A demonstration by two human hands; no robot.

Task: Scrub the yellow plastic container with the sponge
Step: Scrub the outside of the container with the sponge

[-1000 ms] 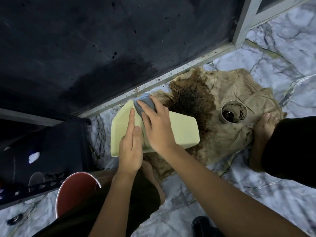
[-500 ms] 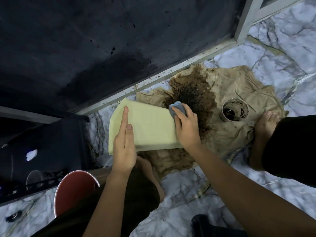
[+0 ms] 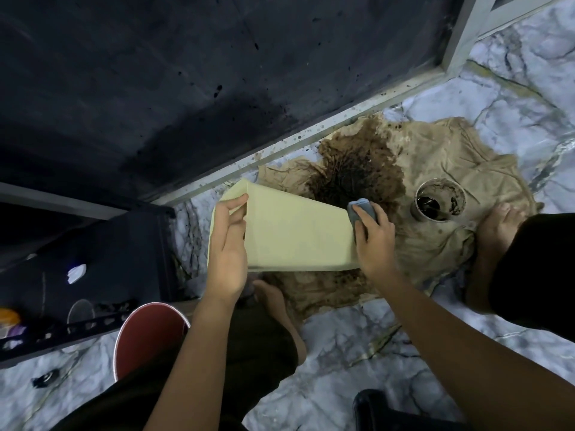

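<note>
The pale yellow plastic container (image 3: 295, 234) lies on its side over a stained cloth, its wide open end to the left. My left hand (image 3: 228, 247) grips that left rim, thumb over the edge. My right hand (image 3: 373, 237) presses a grey-blue sponge (image 3: 361, 213) against the container's narrow right end. Most of the sponge is covered by my fingers.
A beige cloth (image 3: 435, 169) with a dark brown stain covers the marble floor. A dirty cup (image 3: 440, 202) stands on it to the right. My bare feet (image 3: 497, 225) rest on the cloth. A red bucket (image 3: 146, 334) sits lower left beside a dark rack (image 3: 93, 275). A dark wall is behind.
My right hand slid the sponge from the container's left part across to its right end. My left hand shifted from flat on the side to gripping the left rim.
</note>
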